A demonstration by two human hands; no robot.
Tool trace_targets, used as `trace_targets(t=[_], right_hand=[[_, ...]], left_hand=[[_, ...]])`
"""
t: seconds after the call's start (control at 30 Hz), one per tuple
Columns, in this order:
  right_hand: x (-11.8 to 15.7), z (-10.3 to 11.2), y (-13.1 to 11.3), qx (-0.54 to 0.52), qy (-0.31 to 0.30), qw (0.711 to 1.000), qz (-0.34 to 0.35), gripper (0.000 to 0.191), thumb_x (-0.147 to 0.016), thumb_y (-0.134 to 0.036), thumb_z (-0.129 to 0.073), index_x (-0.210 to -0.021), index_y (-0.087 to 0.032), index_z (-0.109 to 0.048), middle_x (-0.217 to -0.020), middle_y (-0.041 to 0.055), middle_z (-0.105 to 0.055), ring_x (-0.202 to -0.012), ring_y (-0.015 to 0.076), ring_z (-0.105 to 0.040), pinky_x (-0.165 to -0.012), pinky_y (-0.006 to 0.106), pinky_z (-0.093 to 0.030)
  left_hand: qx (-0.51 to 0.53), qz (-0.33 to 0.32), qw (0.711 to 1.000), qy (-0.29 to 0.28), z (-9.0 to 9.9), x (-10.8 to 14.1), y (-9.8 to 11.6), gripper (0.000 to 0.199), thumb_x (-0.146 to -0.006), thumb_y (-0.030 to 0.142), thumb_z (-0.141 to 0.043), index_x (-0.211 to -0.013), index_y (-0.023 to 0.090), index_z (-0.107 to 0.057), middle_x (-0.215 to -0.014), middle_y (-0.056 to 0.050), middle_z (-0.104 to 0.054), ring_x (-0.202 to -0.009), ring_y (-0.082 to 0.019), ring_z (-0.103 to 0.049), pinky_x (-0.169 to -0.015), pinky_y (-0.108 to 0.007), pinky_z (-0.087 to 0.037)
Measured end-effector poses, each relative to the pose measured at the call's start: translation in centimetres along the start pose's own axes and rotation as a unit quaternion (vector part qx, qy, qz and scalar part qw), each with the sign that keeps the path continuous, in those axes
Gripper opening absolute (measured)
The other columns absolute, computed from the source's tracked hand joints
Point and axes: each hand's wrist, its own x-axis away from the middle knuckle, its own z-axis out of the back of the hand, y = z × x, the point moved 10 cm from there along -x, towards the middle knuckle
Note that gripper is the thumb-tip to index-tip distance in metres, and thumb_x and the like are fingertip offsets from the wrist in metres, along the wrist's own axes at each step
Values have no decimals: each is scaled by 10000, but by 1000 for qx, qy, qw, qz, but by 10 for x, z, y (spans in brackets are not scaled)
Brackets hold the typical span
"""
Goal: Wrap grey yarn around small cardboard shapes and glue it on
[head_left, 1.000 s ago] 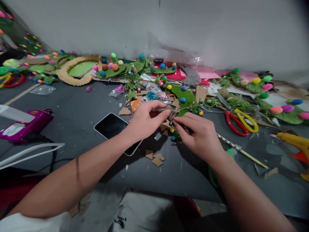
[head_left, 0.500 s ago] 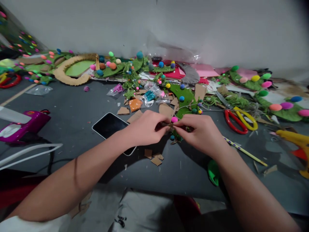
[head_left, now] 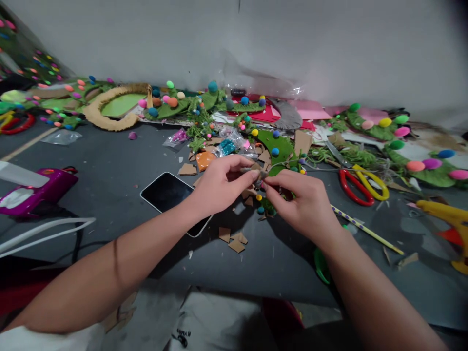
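Observation:
Above the table's middle, my left hand (head_left: 226, 183) pinches a small grey-brown piece (head_left: 261, 171) between thumb and fingers. Its exact kind is partly hidden by the fingertips. My right hand (head_left: 302, 200) is closed at the other side of the same piece, thumb and index finger together. A thin grey strand (head_left: 318, 168) runs from around the fingers toward the right. Behind the hands is a green felt shape (head_left: 280, 144) dotted with coloured pom-poms. A smartphone (head_left: 168, 192) lies partly under my left forearm. Cardboard scraps (head_left: 237, 245) lie below the hands.
Scissors (head_left: 356, 187) with red and yellow handles, a patterned pencil (head_left: 367, 229) and a yellow glue gun (head_left: 438, 212) lie to the right. At left sits a purple device (head_left: 58, 187) beside a white cable (head_left: 44, 229). A beige fuzzy ring (head_left: 98, 109) and pom-pom decorations line the wall.
Both hands still meet at the small piece. My left hand has turned and its fingers have lifted slightly; the piece and the grey strand near it now show more.

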Motion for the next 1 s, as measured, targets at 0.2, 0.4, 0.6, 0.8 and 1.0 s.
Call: trace_targets(t=[0.2, 0.4, 0.6, 0.8, 1.0], right_hand=[[-1, -4, 7, -69, -70, 995, 8, 150, -918, -134, -630, -877, -162, -771, -775, 24, -698, -678, 119, -590, -628, 244, -409], [2, -10, 14, 72, -108, 991, 3, 122, -914, -195, -652, -849, -167, -751, -751, 30, -682, -685, 139, -597, -631, 269, -364], [3, -5, 9, 60, -66, 996, -31, 134, -908, -205, -639, -796, -178, -707, -724, 7, -658, -642, 123, -551, -600, 265, -342], [2, -3, 8, 16, -34, 999, -12, 116, -905, -172, -650, -864, -172, -758, -769, 10, -709, -661, 115, -585, -625, 250, -384], [0, -6, 10, -27, -61, 998, -20, 143, -884, -128, -653, -777, -174, -736, -681, -19, -655, -614, 94, -538, -599, 236, -367]], left_hand=[[25, -11, 992, -124, -15, 0, 0, 152, -885, 257, -695, -957, 123, -700, -814, -38, -736, -704, -118, -685, -667, -225, -554], [-313, -103, 929, -170, -29, 9, 8, 181, -904, 265, -639, -955, 144, -764, -715, -35, -722, -617, -129, -604, -604, -265, -424], [-244, -83, 966, -35, -7, 2, 11, 196, -922, 304, -637, -950, 137, -735, -839, -51, -753, -729, -150, -674, -667, -268, -489], [-30, -31, 999, -20, -1, -5, -6, 214, -870, 319, -729, -950, 123, -701, -865, -56, -744, -760, -145, -698, -711, -264, -560], [98, 19, 991, -94, -12, -6, -13, 176, -860, 267, -745, -939, 122, -683, -808, -25, -723, -699, -105, -685, -686, -228, -565]])
